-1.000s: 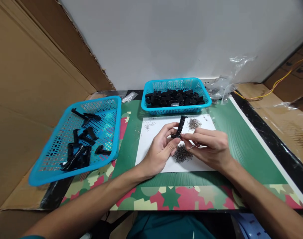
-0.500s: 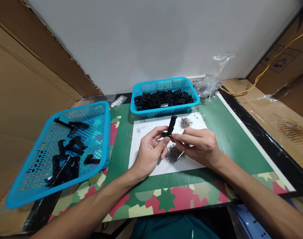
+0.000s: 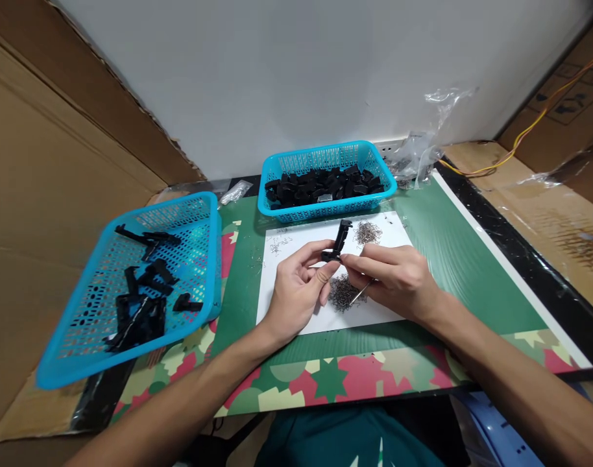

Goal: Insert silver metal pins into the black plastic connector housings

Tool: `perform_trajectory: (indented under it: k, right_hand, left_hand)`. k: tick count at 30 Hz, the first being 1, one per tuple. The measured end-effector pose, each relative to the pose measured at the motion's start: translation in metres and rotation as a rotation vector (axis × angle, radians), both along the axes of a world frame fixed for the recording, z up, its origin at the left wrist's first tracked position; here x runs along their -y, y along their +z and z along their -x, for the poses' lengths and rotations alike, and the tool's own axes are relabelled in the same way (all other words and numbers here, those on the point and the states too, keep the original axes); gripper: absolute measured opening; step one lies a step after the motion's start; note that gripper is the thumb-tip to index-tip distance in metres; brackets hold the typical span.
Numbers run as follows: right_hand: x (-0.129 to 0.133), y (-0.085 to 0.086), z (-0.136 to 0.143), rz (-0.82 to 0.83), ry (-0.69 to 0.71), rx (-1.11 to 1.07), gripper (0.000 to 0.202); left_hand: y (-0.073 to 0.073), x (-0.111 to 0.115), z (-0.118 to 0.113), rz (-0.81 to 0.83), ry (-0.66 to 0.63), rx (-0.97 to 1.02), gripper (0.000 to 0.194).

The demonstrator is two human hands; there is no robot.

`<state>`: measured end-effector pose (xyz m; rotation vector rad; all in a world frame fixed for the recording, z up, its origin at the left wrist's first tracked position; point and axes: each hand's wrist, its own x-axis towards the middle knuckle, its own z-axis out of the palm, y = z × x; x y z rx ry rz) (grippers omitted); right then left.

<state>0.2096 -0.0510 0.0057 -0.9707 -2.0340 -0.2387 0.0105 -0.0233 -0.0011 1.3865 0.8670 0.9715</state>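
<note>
Between thumb and fingers, my left hand (image 3: pixel 299 285) grips an L-shaped black plastic part (image 3: pixel 342 240), its long arm pointing up. My right hand (image 3: pixel 394 279) is closed around a thin metal rod-like tool (image 3: pixel 361 293), which slants down toward the left. The right fingertips touch the base of the black part; whether they pinch something small there is hidden. Below the hands, a pile of small metal pieces (image 3: pixel 342 292) lies on a white sheet (image 3: pixel 281 298). A second, browner pile of small pieces (image 3: pixel 368 232) sits behind the right hand.
A blue basket (image 3: pixel 213 259) at left holds several long black parts. Another blue basket (image 3: pixel 326 213) at the back is filled with small black pieces. Clear plastic bags (image 3: pixel 416 159) and a yellow-red cable (image 3: pixel 515 146) lie at back right. Cardboard (image 3: pixel 58 162) walls the left side.
The camera view has shifted slightly, so everything sits a little right and higher. The black part is turned a little in the left hand; both hands keep their hold.
</note>
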Motion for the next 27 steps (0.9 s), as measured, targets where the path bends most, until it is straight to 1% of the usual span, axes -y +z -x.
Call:
perform_trajectory:
  k: [4,6,9,14,18,24,27]
  right_hand:
    - [0.0,-0.001,-0.001,-0.001,-0.005,0.01,0.023]
    - [0.0,-0.002,-0.002,0.015,0.018,0.011,0.022]
    - [0.0,-0.004,-0.003,0.024,0.05,-0.001,0.019]
    - [-0.001,-0.006,-0.002,0.019,0.056,0.017,0.02]
    - [-0.003,-0.005,0.002,0.037,0.042,0.044,0.024]
    - [-0.005,-0.004,0.001,0.144,0.041,-0.006,0.027]
    - [-0.005,-0.005,-0.001,0.153,0.033,-0.026,0.025]
  left_hand:
    - [0.0,0.001,-0.001,0.024,0.019,-0.011,0.039]
    - [0.0,0.002,-0.001,0.04,0.018,-0.023,0.042]
    - [0.001,0.003,0.0,0.059,0.002,-0.049,0.047]
    - [0.001,0.001,0.001,0.088,-0.026,-0.074,0.053]
    - [0.0,-0.001,0.0,0.126,-0.04,-0.008,0.053]
    - [0.004,-0.006,-0.001,0.262,-0.106,0.115,0.057]
    - [0.006,-0.008,0.001,0.297,-0.142,0.14,0.052]
